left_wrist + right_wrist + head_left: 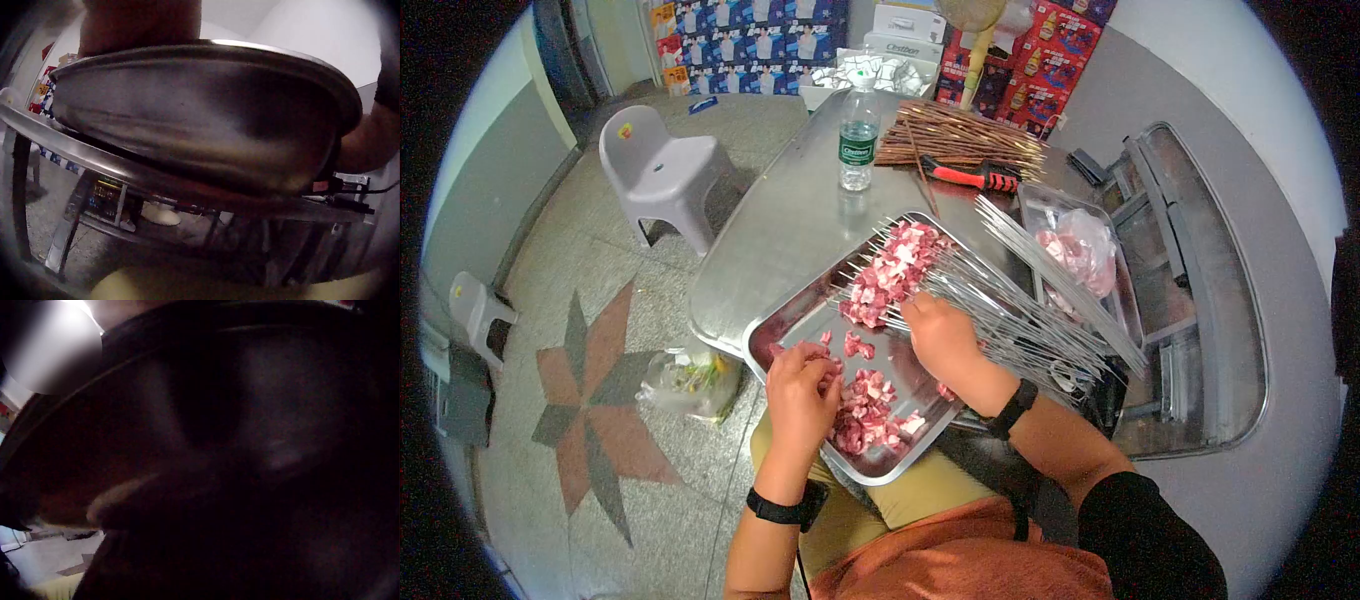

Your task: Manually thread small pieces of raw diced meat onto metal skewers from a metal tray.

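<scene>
In the head view a metal tray (pixel 800 322) holds raw meat pieces (pixel 865 405) near its front. My left hand (pixel 800 395) is at the tray's left side, its fingers bent down among the meat; I cannot tell whether they pinch a piece. Loaded meat skewers (pixel 895 265) lie side by side across the far part of the tray, their metal shafts running right. Over those shafts, close to the threaded meat, my right hand (pixel 948 340) grips a metal skewer with curled fingers. Both wrist views show mostly the tray's dark outer wall (pixel 194 119), hiding the fingers.
On the metal table (pixel 785 215) stand a water bottle (pixel 858 145), a bundle of brown sticks (pixel 960 138) and a red-black handled tool (pixel 975 177). Bare metal skewers (pixel 1060 280) lie across a second tray with bagged meat (pixel 1082 255). A plastic chair (pixel 665 170) stands left.
</scene>
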Available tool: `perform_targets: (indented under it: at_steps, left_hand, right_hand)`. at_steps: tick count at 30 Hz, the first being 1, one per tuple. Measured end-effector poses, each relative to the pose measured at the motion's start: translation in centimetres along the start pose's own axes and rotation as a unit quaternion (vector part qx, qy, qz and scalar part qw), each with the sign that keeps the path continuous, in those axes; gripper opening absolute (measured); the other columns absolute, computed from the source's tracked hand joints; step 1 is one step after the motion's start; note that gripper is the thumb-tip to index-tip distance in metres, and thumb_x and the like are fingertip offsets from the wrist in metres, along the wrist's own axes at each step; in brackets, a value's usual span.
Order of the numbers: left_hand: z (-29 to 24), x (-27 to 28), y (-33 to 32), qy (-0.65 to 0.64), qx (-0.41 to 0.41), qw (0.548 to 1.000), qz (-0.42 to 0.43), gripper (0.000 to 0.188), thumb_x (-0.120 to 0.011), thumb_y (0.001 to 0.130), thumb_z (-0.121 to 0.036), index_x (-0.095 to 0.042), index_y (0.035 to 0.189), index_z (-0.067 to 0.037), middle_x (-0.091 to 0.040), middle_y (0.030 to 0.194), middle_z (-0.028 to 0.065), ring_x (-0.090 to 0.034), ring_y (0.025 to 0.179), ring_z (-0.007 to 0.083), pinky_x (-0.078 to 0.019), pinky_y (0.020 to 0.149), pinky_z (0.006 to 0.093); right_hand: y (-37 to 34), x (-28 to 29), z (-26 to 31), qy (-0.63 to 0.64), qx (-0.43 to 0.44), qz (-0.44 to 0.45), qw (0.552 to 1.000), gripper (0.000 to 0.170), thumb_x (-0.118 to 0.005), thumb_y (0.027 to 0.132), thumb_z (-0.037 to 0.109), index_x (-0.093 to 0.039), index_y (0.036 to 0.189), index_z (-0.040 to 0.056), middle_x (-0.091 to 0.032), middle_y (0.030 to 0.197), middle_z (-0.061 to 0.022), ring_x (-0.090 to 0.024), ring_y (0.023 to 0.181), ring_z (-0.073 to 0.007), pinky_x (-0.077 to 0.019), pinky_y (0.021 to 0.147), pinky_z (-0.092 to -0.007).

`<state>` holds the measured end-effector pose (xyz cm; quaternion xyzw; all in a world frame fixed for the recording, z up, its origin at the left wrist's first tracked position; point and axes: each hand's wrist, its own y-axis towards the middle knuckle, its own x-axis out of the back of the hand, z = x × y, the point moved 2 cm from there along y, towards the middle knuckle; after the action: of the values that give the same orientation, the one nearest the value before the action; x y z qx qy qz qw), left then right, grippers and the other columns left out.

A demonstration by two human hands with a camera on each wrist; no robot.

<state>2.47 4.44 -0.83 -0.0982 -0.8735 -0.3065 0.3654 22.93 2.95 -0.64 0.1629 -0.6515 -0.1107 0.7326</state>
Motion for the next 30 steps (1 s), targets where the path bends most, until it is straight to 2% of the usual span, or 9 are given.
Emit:
perform_targets:
  at_steps: [8, 10, 11, 15, 17, 21, 23, 27, 30]
  left_hand:
    - [-0.3, 0.1, 0.5, 0.001, -0.034, 0.998, -0.046, 0.016, -0.07, 0.062, -0.007, -0.063, 0.077, -0.005, -0.059, 0.092, 0.0093, -0.054, 0.087, 0.0293, -0.0426, 0.075, 0.038]
    - [0.2, -0.1, 0.4, -0.017, -0.04, 0.998, -0.037, 0.016, -0.069, 0.061, -0.005, -0.063, 0.076, -0.005, -0.058, 0.092, 0.0098, -0.054, 0.087, 0.0295, -0.0428, 0.075, 0.038]
    - [0.3, -0.2, 0.4, -0.025, -0.038, 0.999, -0.028, 0.016, -0.069, 0.061, -0.004, -0.063, 0.076, -0.005, -0.058, 0.092, 0.0102, -0.054, 0.087, 0.0297, -0.0429, 0.074, 0.038]
    - [-0.4, -0.3, 1.2, -0.02, -0.064, 0.998, -0.016, 0.017, -0.067, 0.059, 0.0, -0.06, 0.074, -0.004, -0.058, 0.091, 0.0106, -0.054, 0.084, 0.0298, -0.0434, 0.072, 0.0371]
    - [-1.1, -0.1, 1.3, -0.018, -0.065, 0.998, -0.007, 0.018, -0.067, 0.06, 0.0, -0.06, 0.077, -0.004, -0.058, 0.09, 0.0107, -0.054, 0.083, 0.0298, -0.0433, 0.073, 0.0373]
    - [-1.1, 0.4, 1.3, -0.007, -0.02, 1.0, -0.007, 0.02, -0.068, 0.062, -0.001, -0.062, 0.081, -0.004, -0.058, 0.089, 0.0105, -0.054, 0.084, 0.0303, -0.0427, 0.075, 0.038]
    - [-0.5, 0.5, 1.3, 0.007, -0.016, 1.0, 0.002, 0.021, -0.068, 0.061, -0.001, -0.062, 0.081, -0.004, -0.058, 0.088, 0.0105, -0.054, 0.083, 0.0302, -0.0428, 0.074, 0.0377]
    - [0.2, 0.6, 1.1, 0.008, -0.019, 1.0, -0.001, 0.021, -0.068, 0.061, -0.002, -0.062, 0.081, -0.003, -0.058, 0.089, 0.011, -0.054, 0.084, 0.0307, -0.0431, 0.075, 0.0381]
    - [0.3, 1.3, 1.1, 0.021, -0.022, 0.999, -0.01, 0.019, -0.068, 0.062, -0.003, -0.062, 0.081, -0.003, -0.059, 0.089, 0.0113, -0.054, 0.085, 0.0308, -0.0436, 0.075, 0.0381]
  right_hand:
    - [0.0, 5.0, -1.5, 0.011, -0.011, 0.026, 1.0, 0.015, -0.055, 0.072, 0.009, -0.06, 0.086, 0.0076, -0.055, 0.08, -0.0104, -0.057, 0.073, -0.0293, -0.048, 0.063, -0.0383]
    - [0.9, 7.9, -6.2, -0.014, -0.009, 0.096, 0.995, 0.019, -0.053, 0.072, 0.005, -0.062, 0.088, 0.0088, -0.057, 0.086, -0.0109, -0.056, 0.08, -0.0312, -0.0473, 0.065, -0.0401]
    - [1.3, 9.2, -9.2, 0.069, -0.017, 0.042, 0.997, 0.021, -0.049, 0.069, 0.001, -0.062, 0.084, 0.0075, -0.056, 0.082, -0.0177, -0.055, 0.075, -0.0367, -0.0473, 0.069, -0.0419]
    - [1.4, 9.3, -20.8, -0.102, -0.026, 0.077, 0.991, 0.018, -0.053, 0.07, 0.005, -0.065, 0.083, 0.0088, -0.058, 0.084, -0.0167, -0.057, 0.075, -0.0364, -0.0474, 0.069, -0.0431]
    - [0.7, 7.1, -24.0, -0.175, -0.114, 0.231, 0.95, 0.019, -0.055, 0.067, 0.006, -0.065, 0.083, 0.0062, -0.06, 0.085, -0.0154, -0.058, 0.081, -0.0332, -0.0468, 0.071, -0.0408]
    - [-0.3, 6.1, -23.9, -0.176, -0.122, 0.18, 0.96, 0.016, -0.055, 0.068, 0.014, -0.066, 0.078, 0.0058, -0.062, 0.08, -0.0163, -0.06, 0.075, -0.0333, -0.0479, 0.069, -0.0422]
    - [-0.5, 5.3, -24.5, -0.222, -0.13, 0.226, 0.939, 0.02, -0.047, 0.081, 0.015, -0.065, 0.089, 0.0105, -0.064, 0.085, -0.0165, -0.063, 0.077, -0.0326, -0.05, 0.067, -0.0425]
    - [-0.1, 6.5, -24.0, -0.209, -0.155, 0.25, 0.933, 0.021, -0.046, 0.081, 0.015, -0.063, 0.092, 0.0102, -0.064, 0.084, -0.017, -0.063, 0.077, -0.0322, -0.0502, 0.066, -0.0424]
    - [-0.1, 8.2, -22.5, -0.157, -0.184, 0.18, 0.953, 0.02, -0.054, 0.07, 0.016, -0.065, 0.083, 0.0052, -0.063, 0.086, -0.016, -0.061, 0.079, -0.0341, -0.0478, 0.071, -0.0438]
